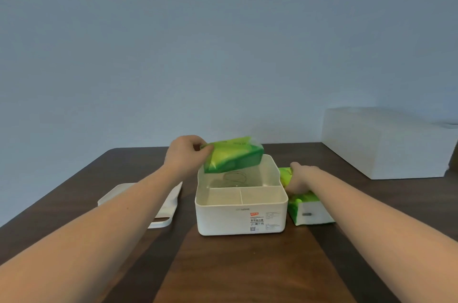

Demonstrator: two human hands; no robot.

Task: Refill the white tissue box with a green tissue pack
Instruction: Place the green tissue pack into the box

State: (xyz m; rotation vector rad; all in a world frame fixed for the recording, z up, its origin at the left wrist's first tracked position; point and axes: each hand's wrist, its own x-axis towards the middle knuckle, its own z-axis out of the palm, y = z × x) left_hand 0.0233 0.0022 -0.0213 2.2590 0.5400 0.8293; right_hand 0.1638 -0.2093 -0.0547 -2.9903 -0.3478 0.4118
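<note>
The white tissue box (241,218) stands open on the dark wooden table, with a large rear compartment and two small front ones, all bare. My left hand (184,156) grips a green tissue pack (233,157) by its left end and holds it tilted just above the box's rear compartment. My right hand (301,178) rests on a second green and white tissue pack (307,208) lying on the table against the box's right side, fingers curled over its top.
The box's white lid (163,206) lies flat on the table to the left, partly under my left forearm. A large white rectangular box (386,141) sits at the back right. A blue-grey wall stands behind the table's far edge.
</note>
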